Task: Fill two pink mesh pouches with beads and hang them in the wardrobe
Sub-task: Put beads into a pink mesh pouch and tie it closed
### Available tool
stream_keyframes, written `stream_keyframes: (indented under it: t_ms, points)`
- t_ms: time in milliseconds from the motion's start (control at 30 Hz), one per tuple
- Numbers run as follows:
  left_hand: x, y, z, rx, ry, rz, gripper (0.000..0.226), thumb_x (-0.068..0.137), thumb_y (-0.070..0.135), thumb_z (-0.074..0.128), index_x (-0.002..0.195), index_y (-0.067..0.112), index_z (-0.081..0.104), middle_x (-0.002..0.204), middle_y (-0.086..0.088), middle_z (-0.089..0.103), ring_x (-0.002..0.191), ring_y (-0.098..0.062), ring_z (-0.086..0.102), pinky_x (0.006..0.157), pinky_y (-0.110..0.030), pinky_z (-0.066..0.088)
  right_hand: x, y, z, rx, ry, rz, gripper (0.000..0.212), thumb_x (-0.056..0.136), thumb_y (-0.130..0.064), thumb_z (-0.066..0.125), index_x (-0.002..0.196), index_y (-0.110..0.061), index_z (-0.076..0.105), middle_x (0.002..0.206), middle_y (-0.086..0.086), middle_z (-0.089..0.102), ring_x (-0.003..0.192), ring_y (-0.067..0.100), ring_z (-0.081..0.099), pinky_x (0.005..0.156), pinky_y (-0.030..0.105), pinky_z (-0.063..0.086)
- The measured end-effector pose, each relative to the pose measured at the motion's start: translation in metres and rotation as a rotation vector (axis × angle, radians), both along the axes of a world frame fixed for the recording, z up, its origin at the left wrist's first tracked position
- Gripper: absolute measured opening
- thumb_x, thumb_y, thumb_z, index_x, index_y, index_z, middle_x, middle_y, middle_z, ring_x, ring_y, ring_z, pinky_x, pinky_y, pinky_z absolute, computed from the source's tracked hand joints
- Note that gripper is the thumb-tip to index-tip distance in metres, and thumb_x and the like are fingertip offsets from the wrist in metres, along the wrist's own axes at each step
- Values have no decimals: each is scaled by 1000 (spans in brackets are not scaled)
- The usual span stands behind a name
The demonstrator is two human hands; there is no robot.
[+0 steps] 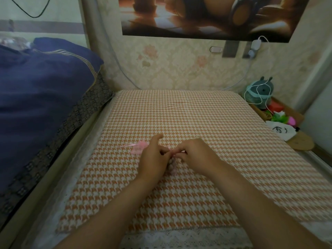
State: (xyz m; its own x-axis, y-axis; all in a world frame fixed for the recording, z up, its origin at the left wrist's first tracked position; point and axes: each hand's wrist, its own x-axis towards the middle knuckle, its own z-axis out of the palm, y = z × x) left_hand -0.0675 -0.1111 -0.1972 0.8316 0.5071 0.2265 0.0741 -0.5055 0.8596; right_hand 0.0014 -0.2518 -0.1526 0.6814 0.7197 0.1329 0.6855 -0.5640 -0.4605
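A pink mesh pouch (172,166) filled with pale beads hangs between my two hands over the houndstooth table cloth (179,115). My left hand (154,159) and my right hand (195,157) both pinch its top where the pink ribbon runs, fingertips nearly touching. Most of this pouch is hidden behind my left hand. A second pink mesh pouch (137,149) with a loose ribbon lies flat on the cloth just left of my left hand, partly covered by it.
A bed with a dark blue quilt (41,83) runs along the left. At the right edge stand a grey plush toy (260,90), a box with green and pink items (280,117) and a round wooden piece (301,142). A wallpapered wall closes the back.
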Motion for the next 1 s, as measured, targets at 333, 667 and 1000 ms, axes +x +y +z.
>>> stream_keyframes:
  t_ms: [333, 667, 1000]
  points:
    - [-4, -5, 3, -216, 8, -144, 9, 88, 18, 70, 80, 18, 73, 61, -3, 70, 47, -20, 66, 48, -39, 59, 3, -5, 5, -18, -216, 84, 4, 87, -32, 71, 87, -33, 75, 118, -21, 59, 84, -7, 49, 77, 22, 43]
    - [-4, -5, -1, 122, 30, -100, 7, 87, 24, 69, 86, 30, 72, 67, 15, 66, 67, -1, 63, 62, -19, 48, 7, 2, -7, 175, 43, -122, 5, 85, -30, 75, 86, -33, 78, 78, -20, 71, 77, -4, 64, 75, 26, 54]
    - [-10, -16, -2, 288, -26, -30, 11, 86, 23, 62, 80, 28, 54, 72, 9, 63, 65, -8, 61, 61, -32, 51, -4, 10, -2, 378, 742, -435, 11, 94, -4, 63, 95, -7, 74, 73, 8, 69, 34, 10, 50, 43, 30, 56]
